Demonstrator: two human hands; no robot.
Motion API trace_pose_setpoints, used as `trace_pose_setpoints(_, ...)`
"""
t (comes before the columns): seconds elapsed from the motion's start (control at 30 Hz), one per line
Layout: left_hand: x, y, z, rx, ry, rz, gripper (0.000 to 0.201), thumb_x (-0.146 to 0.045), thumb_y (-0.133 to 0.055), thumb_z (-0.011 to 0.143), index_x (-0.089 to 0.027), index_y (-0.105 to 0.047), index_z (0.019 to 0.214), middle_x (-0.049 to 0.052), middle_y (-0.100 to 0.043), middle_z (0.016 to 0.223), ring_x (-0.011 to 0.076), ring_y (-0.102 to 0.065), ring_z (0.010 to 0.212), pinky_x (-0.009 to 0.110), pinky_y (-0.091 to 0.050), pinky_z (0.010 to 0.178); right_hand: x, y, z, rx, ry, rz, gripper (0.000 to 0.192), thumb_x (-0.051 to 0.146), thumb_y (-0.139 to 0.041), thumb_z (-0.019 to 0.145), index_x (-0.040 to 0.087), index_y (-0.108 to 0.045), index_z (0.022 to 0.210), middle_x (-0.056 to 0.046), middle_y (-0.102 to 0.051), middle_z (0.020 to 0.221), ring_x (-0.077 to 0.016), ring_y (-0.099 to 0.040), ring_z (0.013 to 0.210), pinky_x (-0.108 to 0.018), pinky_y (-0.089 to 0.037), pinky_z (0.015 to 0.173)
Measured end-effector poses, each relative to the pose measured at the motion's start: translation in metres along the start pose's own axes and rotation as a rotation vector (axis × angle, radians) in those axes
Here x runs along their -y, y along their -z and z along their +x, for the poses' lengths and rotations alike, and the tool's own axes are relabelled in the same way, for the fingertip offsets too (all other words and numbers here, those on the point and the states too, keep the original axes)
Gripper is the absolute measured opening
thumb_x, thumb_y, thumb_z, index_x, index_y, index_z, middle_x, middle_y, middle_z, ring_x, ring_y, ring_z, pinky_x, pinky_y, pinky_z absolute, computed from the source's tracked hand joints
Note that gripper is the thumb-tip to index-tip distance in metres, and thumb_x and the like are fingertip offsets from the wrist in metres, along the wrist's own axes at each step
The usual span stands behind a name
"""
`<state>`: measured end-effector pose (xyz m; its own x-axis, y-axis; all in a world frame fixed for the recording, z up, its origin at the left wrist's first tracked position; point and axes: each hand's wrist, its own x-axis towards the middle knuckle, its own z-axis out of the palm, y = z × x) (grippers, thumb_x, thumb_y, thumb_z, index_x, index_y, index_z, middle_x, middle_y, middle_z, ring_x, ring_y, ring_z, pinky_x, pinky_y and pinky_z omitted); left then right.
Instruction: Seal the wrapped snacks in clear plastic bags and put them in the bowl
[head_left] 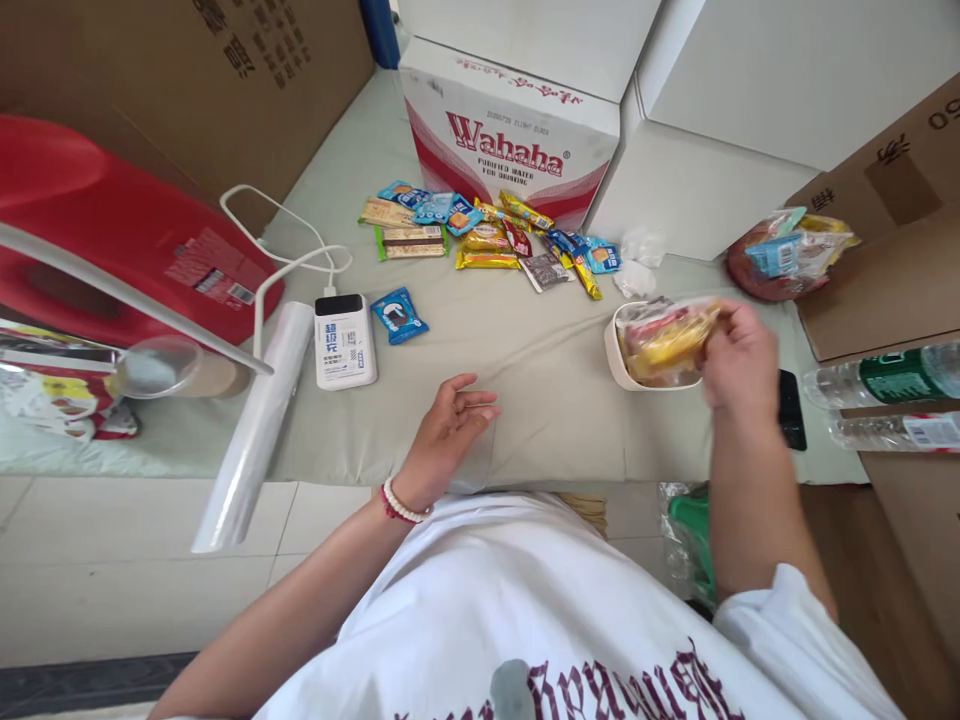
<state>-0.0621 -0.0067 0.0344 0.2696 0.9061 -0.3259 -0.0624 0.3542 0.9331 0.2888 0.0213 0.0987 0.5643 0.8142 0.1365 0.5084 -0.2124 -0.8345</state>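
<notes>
My right hand grips a clear plastic bag of snacks, yellow and red inside, that sits in a small white bowl on the grey cloth-covered table. My left hand hovers palm-up over the table's near edge with loose fingers, holding nothing; a bead bracelet is on its wrist. A scatter of several small snack packets lies at the far side of the table. A single blue packet lies beside a white power bank.
A Wahaha water carton stands behind the packets, white boxes to its right. A tied bag of snacks lies far right, near water bottles and a black phone. A plastic-bag roll, a red container and a white cable lie left.
</notes>
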Motion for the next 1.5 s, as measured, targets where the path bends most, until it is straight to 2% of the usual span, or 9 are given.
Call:
trace_pose_setpoints(0.17,0.011,0.003,0.003,-0.032,0.052,0.098,0.064,-0.047,-0.073,0.082,-0.022,-0.045,0.134,0.011,-0.066,0.122,0.0240,-0.071,0.106,0.048,-0.050,0.104,-0.011,0.004,0.082,0.154,-0.129,-0.621,0.030,0.017,-0.049,0.093,0.011,-0.066,0.117,-0.013,-0.069,0.094,-0.0226,-0.064,0.087,-0.036,-0.053,0.080)
trace_pose_setpoints(0.4,0.017,0.006,0.008,-0.101,-0.002,0.332,0.046,-0.048,-0.067,0.081,-0.020,-0.056,0.116,0.010,-0.065,0.119,0.0226,-0.066,0.104,0.039,-0.054,0.088,-0.027,-0.014,0.069,0.171,-0.009,-1.146,0.039,0.016,-0.038,0.099,0.012,-0.065,0.126,-0.024,-0.058,0.131,-0.0375,-0.055,0.122,-0.046,-0.048,0.090)
trace_pose_setpoints(0.6,0.011,0.018,0.013,-0.171,-0.092,0.524,0.032,-0.046,-0.061,0.082,-0.020,-0.066,0.100,0.006,-0.063,0.103,0.0203,-0.061,0.089,0.035,-0.052,0.075,-0.012,0.006,0.056,0.051,0.100,-0.973,0.042,0.014,-0.046,0.091,0.020,-0.065,0.129,-0.016,-0.058,0.131,-0.0275,-0.062,0.103,-0.039,-0.047,0.091)
trace_pose_setpoints(0.77,0.007,0.025,0.011,-0.209,-0.144,0.524,0.023,-0.043,-0.061,0.088,-0.022,-0.068,0.096,0.003,-0.060,0.094,0.0195,-0.059,0.084,0.033,-0.050,0.072,-0.010,0.043,0.053,-0.225,0.218,-0.832,0.037,0.025,-0.038,0.101,0.022,-0.065,0.128,-0.016,-0.062,0.132,-0.0346,-0.053,0.128,-0.051,-0.041,0.109)
trace_pose_setpoints(0.9,0.003,0.019,0.021,-0.221,-0.269,0.487,0.018,-0.041,-0.059,0.096,-0.025,-0.065,0.102,0.003,-0.063,0.102,0.0214,-0.062,0.095,0.037,-0.052,0.081,-0.040,0.057,0.053,-0.261,0.044,-0.641,0.046,0.035,-0.036,0.105,0.015,-0.054,0.143,-0.020,-0.063,0.135,-0.0322,-0.060,0.123,-0.051,-0.045,0.107)
trace_pose_setpoints(1.07,-0.011,-0.032,0.090,0.021,-0.532,0.488,0.042,-0.044,-0.047,0.104,-0.022,-0.057,0.138,0.012,-0.057,0.139,0.0249,-0.058,0.123,0.042,-0.051,0.102,-0.060,0.012,0.021,0.134,0.010,-0.604,0.077,0.055,-0.047,0.100,0.014,-0.028,0.162,-0.023,-0.044,0.159,-0.0328,-0.046,0.144,-0.053,-0.036,0.119)
trace_pose_setpoints(1.23,-0.011,-0.117,0.175,0.395,-0.650,0.536,0.049,-0.041,-0.038,0.105,-0.020,-0.054,0.147,0.011,-0.048,0.158,0.0250,-0.037,0.152,0.043,-0.024,0.129,-0.055,-0.015,-0.010,0.238,0.173,-0.833,0.102,0.073,-0.058,0.085,0.021,-0.023,0.166,-0.021,-0.027,0.169,-0.0409,-0.029,0.152,-0.062,-0.028,0.120)
trace_pose_setpoints(1.33,0.001,-0.156,0.193,0.557,-0.608,0.588,0.054,-0.037,-0.040,0.103,-0.016,-0.048,0.152,0.014,-0.052,0.157,0.0276,-0.046,0.146,0.045,-0.031,0.126,-0.059,-0.013,-0.020,0.275,0.165,-0.860,0.120,0.079,-0.066,0.076,0.020,-0.014,0.167,-0.023,-0.022,0.170,-0.0457,-0.023,0.154,-0.068,-0.027,0.117)
trace_pose_setpoints(1.5,0.014,-0.184,0.190,0.555,-0.662,0.520,0.056,-0.033,-0.040,0.101,-0.018,-0.045,0.154,0.013,-0.054,0.155,0.0274,-0.049,0.142,0.047,-0.031,0.126,-0.071,-0.010,-0.035,0.224,0.142,-0.860,0.138,0.080,-0.074,0.066,0.020,-0.001,0.166,-0.028,-0.018,0.169,-0.0469,-0.017,0.156,-0.070,-0.023,0.117)
